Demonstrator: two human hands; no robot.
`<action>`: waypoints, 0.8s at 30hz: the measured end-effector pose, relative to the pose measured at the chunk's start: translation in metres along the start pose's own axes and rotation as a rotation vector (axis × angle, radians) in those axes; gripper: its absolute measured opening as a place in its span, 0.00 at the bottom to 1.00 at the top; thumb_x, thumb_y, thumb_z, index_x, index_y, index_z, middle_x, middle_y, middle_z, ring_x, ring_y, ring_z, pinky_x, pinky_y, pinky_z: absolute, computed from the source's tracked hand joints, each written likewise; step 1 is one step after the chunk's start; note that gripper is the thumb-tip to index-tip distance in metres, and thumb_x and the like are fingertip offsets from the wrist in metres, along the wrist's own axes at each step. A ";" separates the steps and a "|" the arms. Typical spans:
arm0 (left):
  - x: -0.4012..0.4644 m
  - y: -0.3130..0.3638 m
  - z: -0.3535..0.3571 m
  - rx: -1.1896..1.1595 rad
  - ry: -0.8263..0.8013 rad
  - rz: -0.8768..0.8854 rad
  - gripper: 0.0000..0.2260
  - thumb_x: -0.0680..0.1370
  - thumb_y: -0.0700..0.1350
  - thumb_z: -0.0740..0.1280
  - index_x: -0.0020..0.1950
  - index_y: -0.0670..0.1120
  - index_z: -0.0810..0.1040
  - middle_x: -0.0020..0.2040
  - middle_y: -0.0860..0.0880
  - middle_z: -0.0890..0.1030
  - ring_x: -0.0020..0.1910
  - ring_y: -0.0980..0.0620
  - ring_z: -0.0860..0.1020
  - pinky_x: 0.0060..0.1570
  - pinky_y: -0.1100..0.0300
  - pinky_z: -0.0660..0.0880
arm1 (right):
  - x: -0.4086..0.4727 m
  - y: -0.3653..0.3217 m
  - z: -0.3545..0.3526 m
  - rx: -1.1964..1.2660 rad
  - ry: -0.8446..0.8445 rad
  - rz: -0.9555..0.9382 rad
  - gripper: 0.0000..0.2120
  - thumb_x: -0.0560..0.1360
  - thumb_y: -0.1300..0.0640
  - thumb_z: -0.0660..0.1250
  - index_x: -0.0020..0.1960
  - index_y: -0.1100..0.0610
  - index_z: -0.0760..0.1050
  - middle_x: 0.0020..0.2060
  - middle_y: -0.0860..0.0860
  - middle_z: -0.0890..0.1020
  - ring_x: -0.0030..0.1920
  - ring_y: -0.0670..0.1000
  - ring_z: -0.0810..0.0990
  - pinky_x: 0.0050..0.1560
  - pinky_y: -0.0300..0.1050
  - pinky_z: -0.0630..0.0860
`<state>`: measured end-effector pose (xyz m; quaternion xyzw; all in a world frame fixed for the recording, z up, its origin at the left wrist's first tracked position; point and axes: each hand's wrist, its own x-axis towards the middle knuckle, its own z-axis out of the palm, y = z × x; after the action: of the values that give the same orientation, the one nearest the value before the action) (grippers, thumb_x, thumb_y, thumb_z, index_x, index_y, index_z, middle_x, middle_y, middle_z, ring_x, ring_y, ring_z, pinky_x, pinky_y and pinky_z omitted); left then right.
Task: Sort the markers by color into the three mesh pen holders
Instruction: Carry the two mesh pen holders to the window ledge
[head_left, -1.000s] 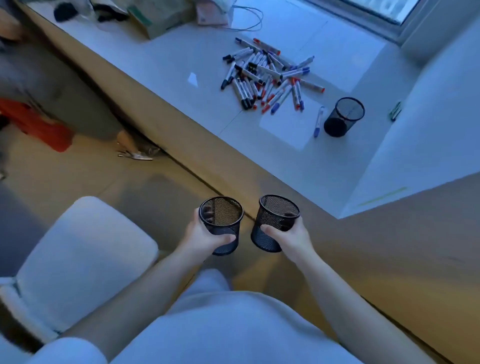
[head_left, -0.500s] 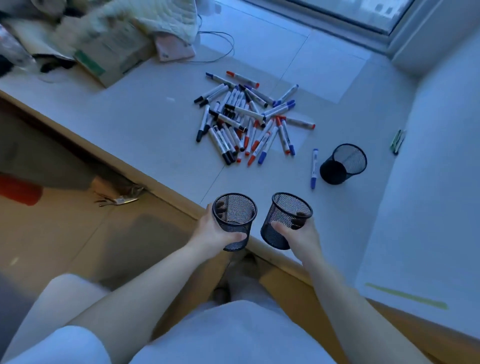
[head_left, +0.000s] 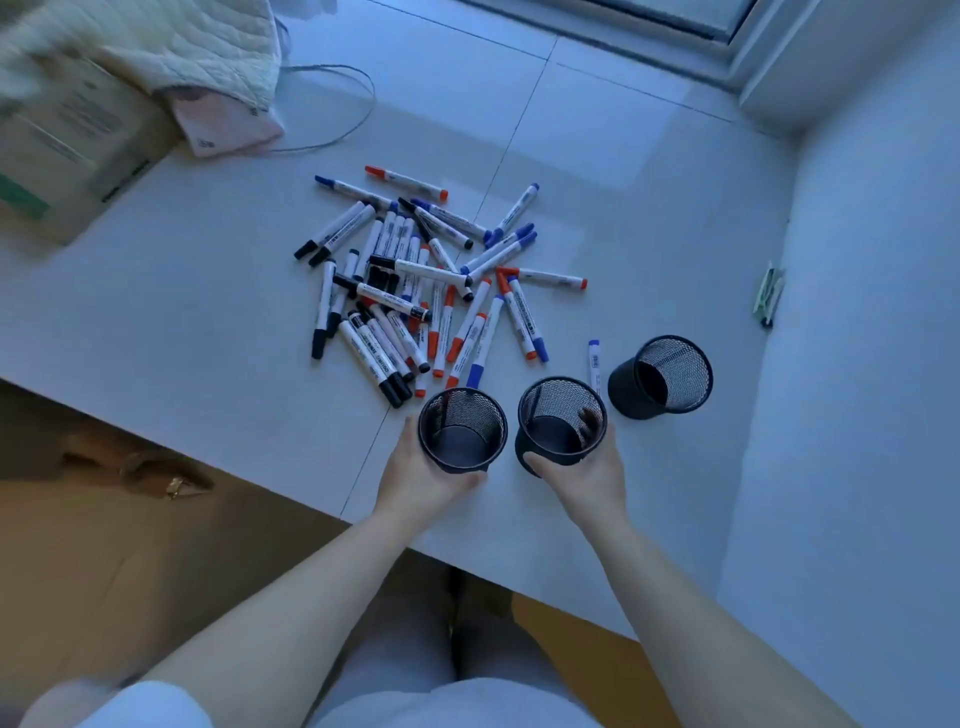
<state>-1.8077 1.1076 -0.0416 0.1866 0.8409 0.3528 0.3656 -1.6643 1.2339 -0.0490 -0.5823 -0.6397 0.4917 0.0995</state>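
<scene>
Left hand wrapped around a black mesh pen holder, grip clamped on its near wall, thumb along the lower right side. Right hand clamped likewise on a second mesh holder, thumb across its near base, fingertips visible through the mesh on the far side. Both holders upright, just beside each other, over the near part of the pale surface; impossible to tell whether resting on it or held just above. Both empty, only dark bottoms showing inside. Third mesh holder to the right of the pair, apart from either hand, standing alone and also empty. Loose heap of markers beyond the holders, white barrels with black, blue and red caps, crossed over one another; nearest ends of the heap close to the left holder's rim. Single blue-capped marker lying apart from the heap, between the middle and right holders, partly hidden behind the middle one. Cardboard box and quilted cloth at the far left corner, a thin cable looped beside them.
</scene>
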 end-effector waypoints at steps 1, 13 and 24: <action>0.004 0.001 0.003 -0.013 -0.006 0.002 0.40 0.58 0.52 0.79 0.64 0.58 0.62 0.57 0.57 0.73 0.54 0.57 0.71 0.49 0.63 0.67 | 0.003 0.002 0.001 0.013 0.013 0.003 0.38 0.57 0.50 0.79 0.62 0.44 0.64 0.51 0.39 0.72 0.51 0.41 0.71 0.53 0.37 0.67; 0.029 -0.007 0.034 -0.133 -0.024 0.083 0.38 0.60 0.49 0.80 0.58 0.71 0.60 0.60 0.56 0.72 0.57 0.64 0.71 0.50 0.74 0.69 | 0.015 0.020 0.007 0.083 0.036 0.004 0.34 0.57 0.45 0.79 0.57 0.39 0.65 0.49 0.35 0.77 0.50 0.40 0.77 0.47 0.33 0.71; 0.015 -0.015 -0.002 -0.042 0.045 -0.082 0.23 0.75 0.35 0.64 0.67 0.51 0.66 0.61 0.51 0.72 0.56 0.56 0.72 0.54 0.61 0.71 | -0.013 0.008 -0.025 -0.001 0.278 -0.112 0.22 0.72 0.71 0.56 0.64 0.56 0.66 0.52 0.51 0.72 0.52 0.50 0.72 0.52 0.40 0.68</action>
<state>-1.8196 1.1050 -0.0587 0.1365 0.8482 0.3592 0.3644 -1.6376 1.2342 -0.0369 -0.6081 -0.6515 0.3999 0.2142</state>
